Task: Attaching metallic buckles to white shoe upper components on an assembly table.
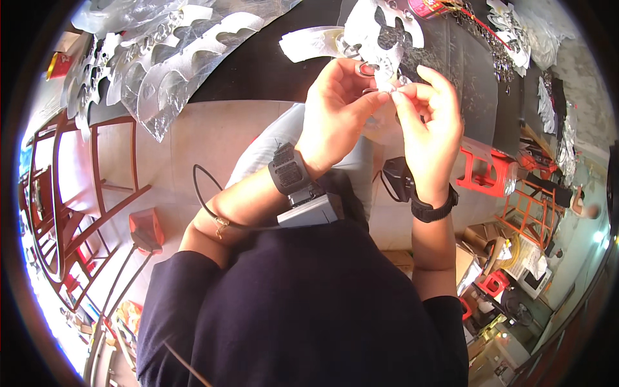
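Note:
A white cut-out piece with curved edges and small metal rings (pixel 387 61) hangs over the near edge of the dark table. Its narrow lower end comes down between my two hands. My left hand (pixel 338 106) is closed, thumb and forefinger pinching at that end, with a metal ring by its fingers. From the other side my right hand (pixel 429 116) pinches at the same spot, thumb tip almost against the left thumb; its forefinger is raised. Glare washes out the exact contact point, so the smallest parts there cannot be told apart.
More white scalloped cut-outs (pixel 187 61) lie on clear plastic at the table's left. A red tub (pixel 429 8) and a pile of metal chains or rings (pixel 493 45) are at the far right. Red stools (pixel 483 171) stand right; wooden chairs (pixel 97 161) and a red dustpan (pixel 146 231) left.

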Action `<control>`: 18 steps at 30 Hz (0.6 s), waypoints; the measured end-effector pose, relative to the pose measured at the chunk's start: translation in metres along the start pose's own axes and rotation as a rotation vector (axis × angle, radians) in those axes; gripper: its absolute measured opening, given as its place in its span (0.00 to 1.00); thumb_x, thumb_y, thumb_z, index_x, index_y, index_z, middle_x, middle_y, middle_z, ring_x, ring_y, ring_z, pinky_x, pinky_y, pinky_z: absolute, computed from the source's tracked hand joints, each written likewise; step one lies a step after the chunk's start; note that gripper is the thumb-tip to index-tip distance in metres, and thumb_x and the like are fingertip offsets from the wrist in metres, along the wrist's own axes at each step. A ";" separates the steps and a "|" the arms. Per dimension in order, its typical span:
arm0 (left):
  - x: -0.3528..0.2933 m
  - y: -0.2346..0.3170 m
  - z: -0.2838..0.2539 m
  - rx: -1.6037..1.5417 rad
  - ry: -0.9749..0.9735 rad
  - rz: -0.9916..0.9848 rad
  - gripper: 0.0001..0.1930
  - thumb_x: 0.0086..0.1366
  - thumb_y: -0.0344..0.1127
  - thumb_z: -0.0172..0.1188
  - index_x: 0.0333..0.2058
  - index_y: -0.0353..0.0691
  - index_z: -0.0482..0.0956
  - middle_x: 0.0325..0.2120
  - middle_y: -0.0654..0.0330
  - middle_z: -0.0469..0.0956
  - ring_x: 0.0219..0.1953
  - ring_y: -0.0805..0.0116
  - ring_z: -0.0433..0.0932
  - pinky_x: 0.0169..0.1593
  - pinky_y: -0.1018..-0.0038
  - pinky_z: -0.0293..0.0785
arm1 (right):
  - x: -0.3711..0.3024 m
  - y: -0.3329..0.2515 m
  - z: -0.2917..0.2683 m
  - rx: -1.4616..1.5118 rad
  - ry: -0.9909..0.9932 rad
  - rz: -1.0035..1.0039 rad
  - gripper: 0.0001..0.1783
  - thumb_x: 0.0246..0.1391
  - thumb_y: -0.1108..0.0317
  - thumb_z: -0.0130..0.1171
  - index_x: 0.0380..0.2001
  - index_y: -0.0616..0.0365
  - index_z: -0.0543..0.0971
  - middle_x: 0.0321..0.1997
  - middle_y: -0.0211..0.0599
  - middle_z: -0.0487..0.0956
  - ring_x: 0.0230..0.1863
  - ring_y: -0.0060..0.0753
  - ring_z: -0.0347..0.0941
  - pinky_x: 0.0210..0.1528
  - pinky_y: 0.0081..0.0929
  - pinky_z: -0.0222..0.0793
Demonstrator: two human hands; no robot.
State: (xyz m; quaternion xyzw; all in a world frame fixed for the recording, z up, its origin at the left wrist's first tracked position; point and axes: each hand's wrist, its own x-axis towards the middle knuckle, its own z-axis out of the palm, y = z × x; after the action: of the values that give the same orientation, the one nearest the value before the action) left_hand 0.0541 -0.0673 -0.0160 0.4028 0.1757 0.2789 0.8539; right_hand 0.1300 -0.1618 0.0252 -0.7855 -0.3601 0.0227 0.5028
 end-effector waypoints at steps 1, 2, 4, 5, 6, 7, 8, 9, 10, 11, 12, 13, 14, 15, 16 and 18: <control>-0.001 -0.001 0.000 -0.001 0.001 0.000 0.14 0.53 0.19 0.58 0.37 0.36 0.67 0.31 0.61 0.72 0.34 0.74 0.74 0.37 0.79 0.74 | 0.001 -0.001 -0.001 0.053 -0.036 0.073 0.20 0.45 0.79 0.59 0.44 0.65 0.70 0.28 0.34 0.77 0.28 0.21 0.72 0.34 0.19 0.69; -0.002 -0.001 0.000 -0.015 0.011 0.029 0.14 0.53 0.18 0.58 0.37 0.36 0.66 0.31 0.60 0.72 0.35 0.74 0.74 0.37 0.79 0.74 | 0.002 -0.001 -0.001 0.053 -0.038 0.073 0.20 0.45 0.79 0.59 0.44 0.65 0.70 0.28 0.34 0.77 0.28 0.21 0.72 0.34 0.19 0.69; -0.002 -0.002 0.000 -0.033 0.016 0.052 0.14 0.53 0.18 0.57 0.38 0.35 0.66 0.32 0.60 0.72 0.35 0.74 0.74 0.37 0.79 0.75 | 0.005 -0.001 -0.003 0.175 -0.081 0.162 0.20 0.45 0.79 0.59 0.44 0.67 0.70 0.28 0.33 0.77 0.29 0.18 0.72 0.35 0.17 0.69; -0.002 -0.001 0.001 -0.041 0.002 0.061 0.15 0.53 0.17 0.57 0.38 0.35 0.66 0.32 0.60 0.72 0.35 0.74 0.74 0.37 0.78 0.75 | 0.005 -0.001 -0.005 0.172 -0.079 0.165 0.20 0.45 0.79 0.59 0.44 0.67 0.70 0.28 0.33 0.77 0.29 0.18 0.72 0.35 0.17 0.69; -0.003 0.000 0.000 -0.046 -0.010 0.072 0.15 0.53 0.17 0.57 0.38 0.35 0.65 0.32 0.59 0.72 0.35 0.74 0.74 0.37 0.78 0.75 | 0.006 -0.002 -0.006 0.233 -0.095 0.219 0.20 0.45 0.79 0.58 0.44 0.67 0.70 0.28 0.33 0.77 0.29 0.18 0.72 0.35 0.17 0.69; -0.003 -0.001 -0.001 -0.045 -0.009 0.069 0.15 0.53 0.17 0.57 0.38 0.35 0.65 0.32 0.59 0.72 0.35 0.74 0.74 0.37 0.78 0.75 | 0.006 -0.003 -0.006 0.294 -0.110 0.272 0.20 0.46 0.80 0.58 0.44 0.68 0.70 0.28 0.32 0.77 0.30 0.18 0.72 0.35 0.17 0.69; -0.003 -0.001 -0.001 -0.003 -0.005 0.082 0.16 0.53 0.16 0.57 0.38 0.35 0.65 0.32 0.60 0.72 0.35 0.74 0.74 0.38 0.78 0.75 | 0.006 -0.004 -0.004 0.255 -0.090 0.246 0.20 0.45 0.80 0.59 0.44 0.67 0.70 0.27 0.32 0.77 0.29 0.19 0.72 0.35 0.18 0.70; -0.003 -0.001 -0.001 0.037 -0.002 0.095 0.16 0.52 0.16 0.58 0.38 0.35 0.65 0.33 0.60 0.72 0.36 0.74 0.74 0.38 0.78 0.75 | 0.006 -0.004 -0.003 0.253 -0.089 0.248 0.20 0.45 0.80 0.59 0.44 0.67 0.70 0.27 0.32 0.77 0.29 0.19 0.72 0.35 0.18 0.70; -0.003 -0.002 -0.001 0.036 -0.003 0.093 0.16 0.52 0.16 0.58 0.38 0.35 0.65 0.33 0.60 0.72 0.36 0.74 0.74 0.38 0.78 0.75 | 0.005 -0.004 -0.002 0.118 -0.080 0.162 0.20 0.44 0.80 0.58 0.44 0.66 0.70 0.27 0.33 0.77 0.28 0.20 0.72 0.34 0.19 0.70; -0.003 -0.002 -0.001 0.104 -0.002 0.115 0.16 0.52 0.16 0.58 0.38 0.35 0.65 0.33 0.60 0.72 0.36 0.73 0.74 0.39 0.78 0.75 | 0.005 -0.004 -0.001 -0.017 -0.071 0.075 0.19 0.44 0.80 0.58 0.43 0.64 0.71 0.26 0.33 0.76 0.27 0.21 0.73 0.34 0.20 0.71; -0.004 -0.003 -0.002 0.173 0.000 0.138 0.17 0.52 0.16 0.58 0.38 0.35 0.65 0.34 0.60 0.72 0.36 0.73 0.74 0.40 0.78 0.75 | 0.003 -0.005 0.000 -0.018 -0.070 0.077 0.19 0.44 0.80 0.58 0.43 0.64 0.71 0.26 0.33 0.76 0.27 0.21 0.73 0.34 0.20 0.71; -0.004 -0.004 -0.003 0.173 0.000 0.137 0.17 0.52 0.16 0.58 0.38 0.35 0.65 0.34 0.60 0.72 0.36 0.73 0.74 0.40 0.78 0.75 | 0.001 -0.006 0.001 -0.101 -0.081 0.043 0.20 0.46 0.80 0.57 0.45 0.64 0.70 0.28 0.31 0.76 0.29 0.19 0.71 0.34 0.18 0.69; -0.004 -0.004 -0.005 0.225 -0.010 0.135 0.17 0.52 0.17 0.59 0.39 0.35 0.65 0.34 0.60 0.72 0.37 0.73 0.74 0.40 0.78 0.74 | 0.000 -0.007 0.002 -0.183 -0.091 0.008 0.21 0.48 0.81 0.55 0.48 0.63 0.69 0.30 0.29 0.75 0.30 0.16 0.69 0.35 0.16 0.67; -0.004 -0.004 -0.006 0.276 -0.021 0.132 0.17 0.52 0.17 0.59 0.39 0.35 0.65 0.35 0.60 0.72 0.37 0.73 0.74 0.41 0.78 0.74 | 0.000 -0.005 0.002 -0.184 -0.090 0.010 0.21 0.48 0.81 0.55 0.48 0.63 0.69 0.30 0.29 0.75 0.30 0.16 0.69 0.35 0.16 0.67; -0.004 -0.004 -0.006 0.275 -0.022 0.131 0.17 0.52 0.17 0.59 0.39 0.35 0.65 0.35 0.60 0.72 0.37 0.73 0.74 0.41 0.78 0.74 | -0.001 -0.003 0.003 -0.147 -0.095 0.008 0.21 0.47 0.81 0.55 0.47 0.63 0.69 0.29 0.28 0.75 0.29 0.16 0.69 0.35 0.17 0.67; -0.005 -0.002 -0.006 0.256 -0.018 0.126 0.18 0.52 0.17 0.59 0.40 0.34 0.63 0.34 0.59 0.72 0.37 0.73 0.75 0.41 0.78 0.74 | -0.001 -0.001 0.005 -0.108 -0.103 0.006 0.21 0.47 0.81 0.55 0.47 0.62 0.69 0.28 0.28 0.74 0.29 0.16 0.68 0.34 0.17 0.67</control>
State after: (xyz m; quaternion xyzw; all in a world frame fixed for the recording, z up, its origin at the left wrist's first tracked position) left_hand 0.0483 -0.0679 -0.0212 0.5210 0.1763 0.3036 0.7780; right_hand 0.1268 -0.1580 0.0231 -0.8105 -0.3836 0.0451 0.4404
